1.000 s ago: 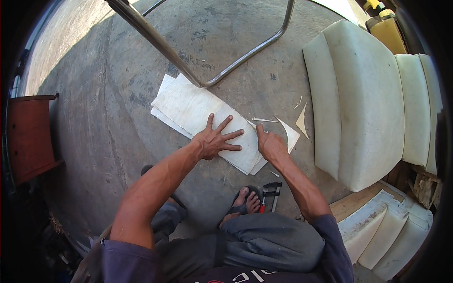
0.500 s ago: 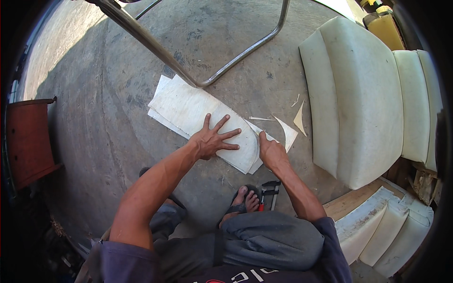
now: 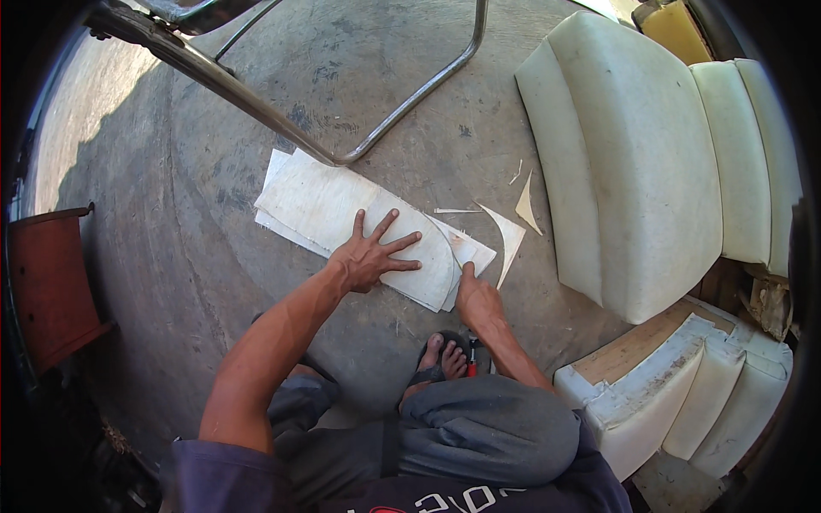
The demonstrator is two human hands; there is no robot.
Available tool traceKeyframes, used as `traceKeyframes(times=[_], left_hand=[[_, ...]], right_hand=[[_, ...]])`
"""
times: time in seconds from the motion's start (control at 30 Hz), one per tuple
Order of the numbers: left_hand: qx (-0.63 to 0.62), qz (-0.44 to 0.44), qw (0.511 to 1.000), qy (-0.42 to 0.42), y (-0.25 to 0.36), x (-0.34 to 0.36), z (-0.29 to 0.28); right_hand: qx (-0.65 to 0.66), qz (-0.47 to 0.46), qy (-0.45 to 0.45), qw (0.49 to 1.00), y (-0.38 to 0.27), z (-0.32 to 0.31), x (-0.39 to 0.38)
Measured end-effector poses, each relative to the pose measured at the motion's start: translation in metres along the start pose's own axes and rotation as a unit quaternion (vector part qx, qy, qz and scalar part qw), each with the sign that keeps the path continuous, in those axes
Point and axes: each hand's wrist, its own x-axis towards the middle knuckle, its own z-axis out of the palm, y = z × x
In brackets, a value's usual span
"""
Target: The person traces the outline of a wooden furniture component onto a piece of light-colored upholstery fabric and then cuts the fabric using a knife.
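While the left hand [image 3: 369,259] spreads wide over stacked white sheets [image 3: 316,198] on the floor [image 3: 205,231], probably pinning them, the right hand [image 3: 479,303] curls beside their curved end, grip contents hidden. Metal frame [image 3: 256,109] at far edge, perhaps weighting it; offcuts [image 3: 509,232] rightward.

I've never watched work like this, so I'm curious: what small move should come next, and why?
Perhaps draw the right hand slightly toward the person, along the curved edge of the top white sheet. The left hand lies spread on that sheet, seemingly steadying it, and the under sheet juts past the curve, beside the closed right hand. What that hand may hold is hidden.
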Motion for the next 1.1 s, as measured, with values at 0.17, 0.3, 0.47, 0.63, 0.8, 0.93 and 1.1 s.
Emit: traceKeyframes(times=[0.17, 0.3, 0.47, 0.63, 0.8, 0.93, 1.1], left_hand=[[0.006, 0.0, 1.0, -0.003, -0.001, 0.001, 0.0], [0.003, -0.003, 1.0, -0.003, 0.002, 0.002, 0.0], [0.002, -0.012, 1.0, -0.005, 0.003, -0.001, 0.006], [0.018, 0.006, 1.0, 0.001, 0.007, 0.0, -0.002], [0.022, 0.011, 1.0, 0.005, 0.002, 0.001, -0.003], [0.022, 0.01, 1.0, 0.004, 0.0, -0.001, -0.001], [0.025, 0.011, 1.0, 0.008, 0.003, -0.002, -0.002]], right_hand=[[0.04, 0.025, 0.022, 0.999, -0.001, 0.015, -0.009], [0.092, 0.046, 0.039, 0.994, -0.006, 0.025, -0.02], [0.129, 0.097, -0.001, 0.987, -0.02, 0.033, -0.033], [0.161, 0.131, 0.028, 0.978, -0.022, 0.042, -0.041], [0.176, 0.165, 0.029, 0.97, -0.031, 0.056, -0.049], [0.215, 0.187, 0.018, 0.958, -0.041, 0.059, -0.062], [0.2, 0.211, 0.037, 0.956, -0.046, 0.074, -0.067]])
